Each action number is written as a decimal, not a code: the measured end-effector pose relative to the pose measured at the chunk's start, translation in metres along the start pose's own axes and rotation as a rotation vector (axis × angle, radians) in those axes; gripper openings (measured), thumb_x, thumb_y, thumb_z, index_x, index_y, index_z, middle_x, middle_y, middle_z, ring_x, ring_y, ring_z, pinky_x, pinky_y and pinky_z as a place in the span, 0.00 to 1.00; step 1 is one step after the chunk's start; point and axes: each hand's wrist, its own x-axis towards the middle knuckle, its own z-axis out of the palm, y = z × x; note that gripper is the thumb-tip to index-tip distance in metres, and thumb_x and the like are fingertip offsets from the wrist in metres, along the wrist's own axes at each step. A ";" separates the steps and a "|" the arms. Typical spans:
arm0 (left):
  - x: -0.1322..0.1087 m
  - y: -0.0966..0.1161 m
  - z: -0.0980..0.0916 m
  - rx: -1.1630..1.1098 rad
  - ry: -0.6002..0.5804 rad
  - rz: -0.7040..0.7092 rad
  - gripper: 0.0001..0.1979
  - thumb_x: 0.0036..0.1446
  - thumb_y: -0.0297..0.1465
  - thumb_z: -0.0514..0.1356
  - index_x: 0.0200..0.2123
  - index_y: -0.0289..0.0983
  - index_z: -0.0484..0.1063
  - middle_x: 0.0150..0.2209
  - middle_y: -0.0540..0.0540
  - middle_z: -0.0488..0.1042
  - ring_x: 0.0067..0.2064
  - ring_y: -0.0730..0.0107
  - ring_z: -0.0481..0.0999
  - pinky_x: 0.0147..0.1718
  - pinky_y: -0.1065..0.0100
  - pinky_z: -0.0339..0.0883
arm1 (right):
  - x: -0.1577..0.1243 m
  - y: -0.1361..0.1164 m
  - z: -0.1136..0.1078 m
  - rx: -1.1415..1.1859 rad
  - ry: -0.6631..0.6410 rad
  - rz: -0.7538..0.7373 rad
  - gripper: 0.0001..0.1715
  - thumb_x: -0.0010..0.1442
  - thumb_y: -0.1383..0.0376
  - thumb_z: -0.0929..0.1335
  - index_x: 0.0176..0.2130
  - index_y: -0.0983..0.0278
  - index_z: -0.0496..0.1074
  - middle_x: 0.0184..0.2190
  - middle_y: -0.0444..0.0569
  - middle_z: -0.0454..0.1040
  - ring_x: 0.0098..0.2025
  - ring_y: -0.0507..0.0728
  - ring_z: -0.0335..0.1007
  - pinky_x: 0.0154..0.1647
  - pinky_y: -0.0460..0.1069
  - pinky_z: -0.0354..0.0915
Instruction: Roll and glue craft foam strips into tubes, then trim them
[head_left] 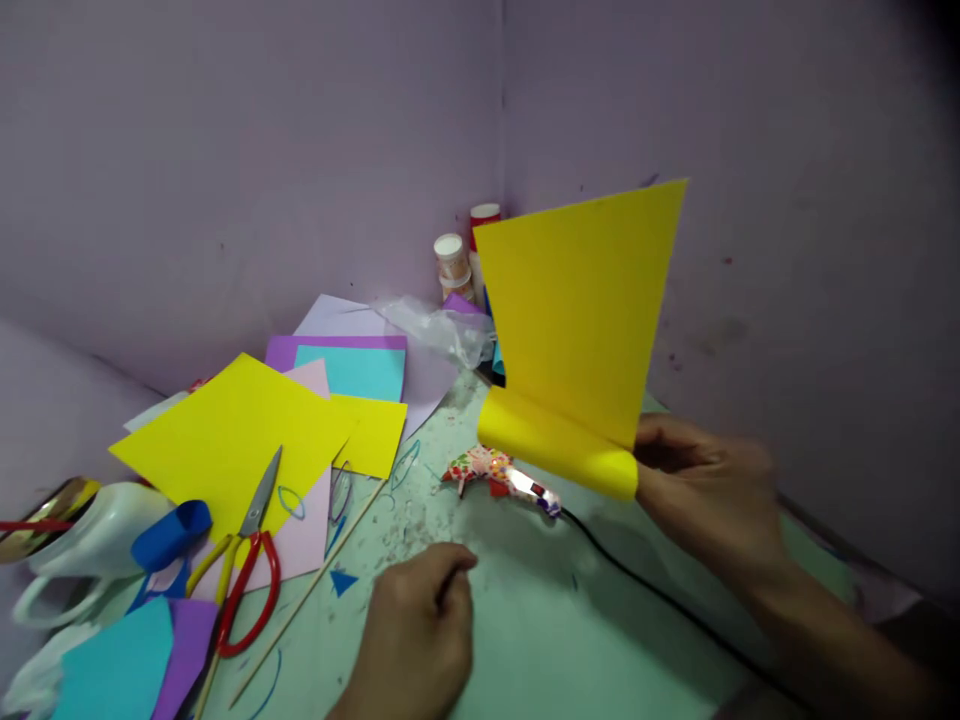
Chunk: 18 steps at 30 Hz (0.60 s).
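- Right hand (709,480): grip pinched closed on the lower right edge of the yellow sheet (581,310).
- Sheet: raised above the bench (540,620), right of centre, its lower end rolled.
- Left hand (416,625): near side, grip curled into a loose fist; I cannot tell whether it holds anything.
- Corded tool (480,464): on the bench, between the hands, farther off.
- Scissors (253,530): left, partly over yellow paper (240,420).
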 end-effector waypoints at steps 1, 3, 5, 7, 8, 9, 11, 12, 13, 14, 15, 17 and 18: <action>0.004 0.012 0.011 0.020 -0.039 0.041 0.12 0.50 0.29 0.53 0.31 0.39 0.77 0.27 0.47 0.79 0.29 0.65 0.76 0.31 0.67 0.67 | 0.002 0.002 -0.007 -0.011 0.027 0.027 0.05 0.41 0.71 0.70 0.20 0.60 0.73 0.18 0.43 0.73 0.21 0.54 0.69 0.20 0.45 0.63; 0.012 0.031 0.024 -0.019 -0.053 0.057 0.12 0.50 0.29 0.53 0.31 0.38 0.77 0.23 0.48 0.76 0.25 0.67 0.73 0.26 0.68 0.64 | 0.003 0.006 -0.015 0.002 0.047 0.082 0.05 0.40 0.71 0.70 0.20 0.60 0.73 0.18 0.43 0.74 0.21 0.54 0.69 0.21 0.45 0.63; 0.020 0.041 0.027 -0.213 -0.017 -0.039 0.08 0.48 0.30 0.56 0.26 0.37 0.76 0.18 0.50 0.72 0.20 0.70 0.69 0.21 0.71 0.60 | 0.001 0.006 -0.017 0.076 0.011 0.147 0.05 0.38 0.70 0.72 0.19 0.60 0.72 0.18 0.43 0.73 0.21 0.54 0.69 0.22 0.45 0.64; 0.028 0.039 0.022 -0.445 0.051 -0.160 0.06 0.46 0.32 0.60 0.23 0.36 0.75 0.18 0.50 0.71 0.19 0.72 0.67 0.19 0.72 0.59 | -0.004 0.004 -0.013 0.213 -0.088 0.209 0.05 0.37 0.69 0.73 0.18 0.61 0.71 0.17 0.43 0.73 0.21 0.53 0.68 0.22 0.45 0.65; 0.032 0.034 0.016 -0.542 0.095 -0.204 0.07 0.45 0.34 0.61 0.22 0.36 0.74 0.18 0.50 0.72 0.20 0.73 0.67 0.20 0.72 0.60 | -0.007 0.004 -0.009 0.289 -0.163 0.229 0.06 0.37 0.68 0.73 0.18 0.62 0.71 0.17 0.42 0.72 0.21 0.53 0.68 0.23 0.45 0.65; 0.036 0.028 0.009 -0.591 0.135 -0.221 0.08 0.46 0.35 0.61 0.24 0.36 0.74 0.20 0.50 0.72 0.21 0.72 0.69 0.22 0.71 0.62 | -0.010 0.003 -0.004 0.356 -0.245 0.237 0.06 0.37 0.69 0.73 0.18 0.63 0.71 0.17 0.42 0.72 0.21 0.52 0.68 0.23 0.45 0.65; 0.038 0.012 -0.009 -0.709 0.190 -0.241 0.09 0.45 0.36 0.60 0.28 0.36 0.75 0.23 0.48 0.74 0.24 0.69 0.72 0.25 0.69 0.66 | -0.015 0.005 0.007 0.433 -0.406 0.233 0.07 0.37 0.70 0.73 0.17 0.64 0.70 0.16 0.42 0.70 0.20 0.50 0.65 0.22 0.44 0.63; 0.036 0.005 -0.018 -0.735 0.194 -0.246 0.09 0.44 0.36 0.61 0.28 0.37 0.75 0.25 0.47 0.75 0.25 0.69 0.72 0.26 0.69 0.67 | -0.018 0.007 0.012 0.447 -0.473 0.228 0.08 0.37 0.70 0.73 0.16 0.65 0.70 0.16 0.41 0.69 0.20 0.49 0.63 0.22 0.43 0.61; 0.031 -0.003 -0.026 -0.746 0.195 -0.256 0.08 0.41 0.34 0.63 0.27 0.37 0.75 0.26 0.47 0.76 0.27 0.68 0.73 0.27 0.69 0.67 | -0.021 0.009 0.018 0.454 -0.526 0.224 0.08 0.37 0.70 0.73 0.16 0.66 0.70 0.15 0.41 0.68 0.19 0.48 0.61 0.21 0.43 0.60; 0.025 -0.009 -0.032 -0.737 0.184 -0.267 0.08 0.39 0.31 0.64 0.27 0.37 0.75 0.27 0.47 0.76 0.29 0.67 0.74 0.29 0.70 0.68 | -0.024 0.011 0.024 0.461 -0.567 0.223 0.08 0.38 0.70 0.73 0.16 0.66 0.69 0.15 0.40 0.67 0.19 0.48 0.60 0.21 0.43 0.58; 0.017 -0.014 -0.036 -0.729 0.161 -0.276 0.09 0.37 0.29 0.65 0.27 0.37 0.76 0.29 0.46 0.77 0.31 0.67 0.75 0.31 0.71 0.68 | -0.027 0.014 0.029 0.472 -0.601 0.226 0.08 0.38 0.70 0.72 0.16 0.66 0.69 0.15 0.40 0.66 0.19 0.48 0.59 0.21 0.43 0.57; -0.001 -0.020 -0.039 -0.755 0.063 -0.284 0.13 0.37 0.27 0.66 0.32 0.38 0.77 0.33 0.46 0.78 0.35 0.64 0.76 0.36 0.69 0.69 | -0.033 0.019 0.039 0.502 -0.670 0.239 0.07 0.38 0.71 0.72 0.17 0.67 0.69 0.16 0.41 0.67 0.20 0.48 0.59 0.22 0.44 0.57; -0.010 -0.021 -0.037 -0.778 -0.014 -0.281 0.16 0.37 0.27 0.66 0.34 0.39 0.78 0.36 0.45 0.78 0.36 0.62 0.76 0.38 0.67 0.69 | -0.037 0.021 0.044 0.512 -0.705 0.249 0.06 0.37 0.71 0.71 0.17 0.67 0.69 0.17 0.41 0.67 0.21 0.48 0.59 0.22 0.44 0.56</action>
